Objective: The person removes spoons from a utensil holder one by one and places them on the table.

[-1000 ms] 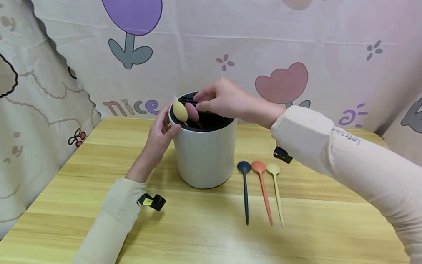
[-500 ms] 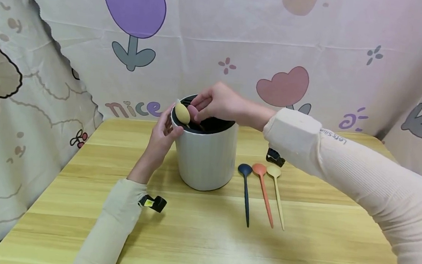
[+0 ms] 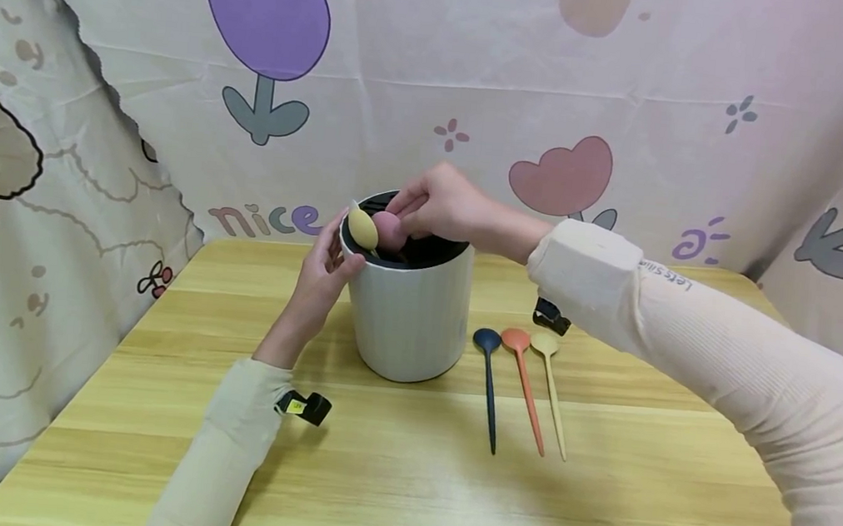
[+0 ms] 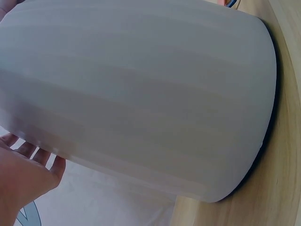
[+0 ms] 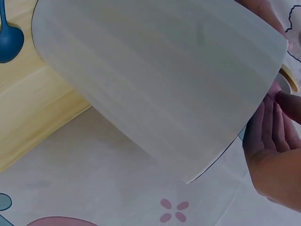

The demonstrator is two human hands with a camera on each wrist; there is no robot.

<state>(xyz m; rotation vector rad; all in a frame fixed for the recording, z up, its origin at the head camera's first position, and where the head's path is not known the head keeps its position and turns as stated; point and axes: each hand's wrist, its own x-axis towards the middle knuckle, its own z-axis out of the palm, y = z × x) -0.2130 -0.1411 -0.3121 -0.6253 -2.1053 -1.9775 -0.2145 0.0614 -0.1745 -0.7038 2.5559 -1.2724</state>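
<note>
The left hand (image 3: pixel 317 275) gripped the left rim of a white, dark-lined cylindrical container (image 3: pixel 409 320). The right hand (image 3: pixel 447 207) pinched a pink, rounded spoon head (image 3: pixel 390 232) at the container's mouth — beside a yellow, oval spoon head (image 3: pixel 363 229). Navy (image 3: pixel 487 341), orange (image 3: pixel 516 339) and pale-yellow (image 3: pixel 545 343) slim-handled spoons lay nearby.

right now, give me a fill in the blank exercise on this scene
The right hand holds the ____ spoon, while the left hand grips the rim of the white container.
On the table lie ____ spoons.
The orange spoon lies between the pale yellow spoon and the ____ one.
Missing words: pink; three; dark blue.
</note>
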